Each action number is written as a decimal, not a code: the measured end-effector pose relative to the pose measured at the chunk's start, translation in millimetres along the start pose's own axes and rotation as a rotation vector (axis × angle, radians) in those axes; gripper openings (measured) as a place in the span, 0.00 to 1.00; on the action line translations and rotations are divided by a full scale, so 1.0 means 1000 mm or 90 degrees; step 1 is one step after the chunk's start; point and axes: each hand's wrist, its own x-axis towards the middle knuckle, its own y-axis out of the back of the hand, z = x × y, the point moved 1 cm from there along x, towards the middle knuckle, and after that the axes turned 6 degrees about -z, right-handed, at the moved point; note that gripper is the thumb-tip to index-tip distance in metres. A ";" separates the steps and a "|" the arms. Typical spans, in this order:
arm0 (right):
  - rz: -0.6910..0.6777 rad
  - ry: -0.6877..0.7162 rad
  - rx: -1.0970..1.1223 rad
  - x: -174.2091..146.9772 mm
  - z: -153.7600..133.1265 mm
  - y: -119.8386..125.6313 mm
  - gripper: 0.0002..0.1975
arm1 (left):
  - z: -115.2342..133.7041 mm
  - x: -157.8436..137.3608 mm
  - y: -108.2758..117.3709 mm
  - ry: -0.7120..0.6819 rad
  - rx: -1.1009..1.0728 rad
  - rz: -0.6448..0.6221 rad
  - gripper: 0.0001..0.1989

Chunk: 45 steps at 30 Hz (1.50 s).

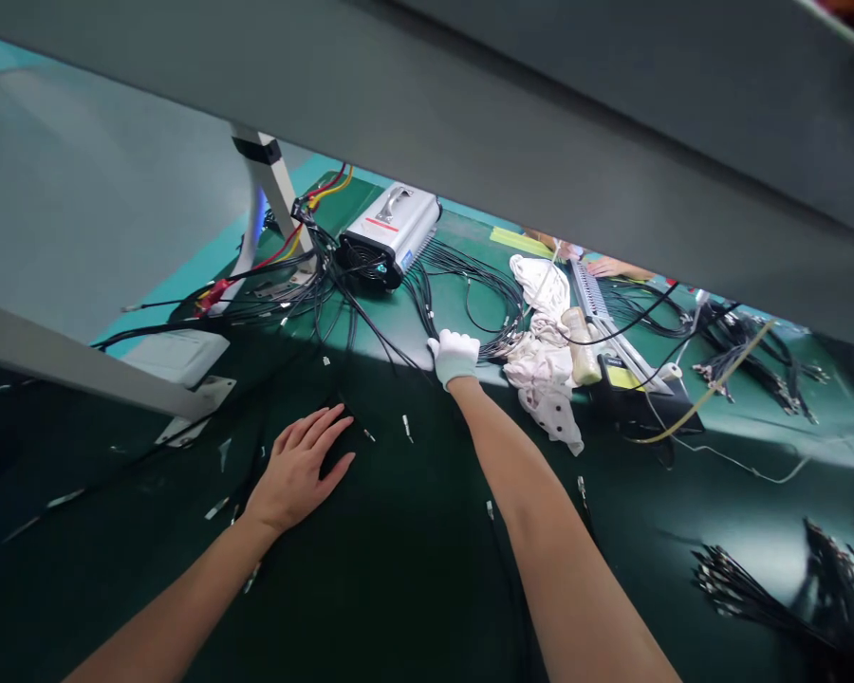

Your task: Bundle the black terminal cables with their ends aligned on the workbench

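My left hand (303, 465) is bare and lies on the dark green table mat (399, 550). Its fingers are stretched out, with the tips beside a thin dark cable whose metal end (368, 434) points toward me. Farther forward, my right hand (456, 356) wears a white glove with its fingers curled. It closes on black cables (421, 294) that run down from the back of the table; how many are in the grasp is hidden. A loose small white connector (407, 427) lies between my hands.
Behind stands a silver machine (391, 232) with a handle. Crumpled white cloths (545, 351), a bottle (582, 351) and a black device (640, 398) lie right. A grey beam (427, 123) crosses overhead. Another person's hand (616, 268) shows behind. Cable bundles (747, 588) sit front right.
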 end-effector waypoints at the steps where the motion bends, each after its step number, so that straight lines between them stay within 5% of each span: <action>1: 0.001 0.004 0.002 -0.003 0.001 -0.001 0.21 | 0.000 0.000 0.000 0.001 -0.001 0.000 0.24; 11: 0.036 0.039 0.016 -0.024 0.013 0.002 0.15 | 0.001 0.000 0.000 -0.009 0.009 0.001 0.24; 16: 0.058 0.060 0.013 -0.045 0.048 0.007 0.23 | 0.001 0.000 0.001 -0.013 0.016 -0.008 0.24; 24: 0.024 0.069 -0.038 -0.048 0.098 0.025 0.20 | 0.000 -0.002 0.001 -0.023 0.022 -0.007 0.23; 32: -0.021 0.077 -0.072 -0.045 0.099 0.029 0.22 | -0.003 -0.001 -0.007 -0.020 0.035 0.025 0.23; 40: 0.002 0.022 -0.028 -0.007 0.069 0.044 0.21 | -0.003 -0.001 -0.007 -0.031 0.049 0.021 0.23; 45: -0.012 0.104 0.002 -0.036 0.065 0.036 0.17 | -0.005 -0.002 -0.009 -0.026 0.047 0.020 0.23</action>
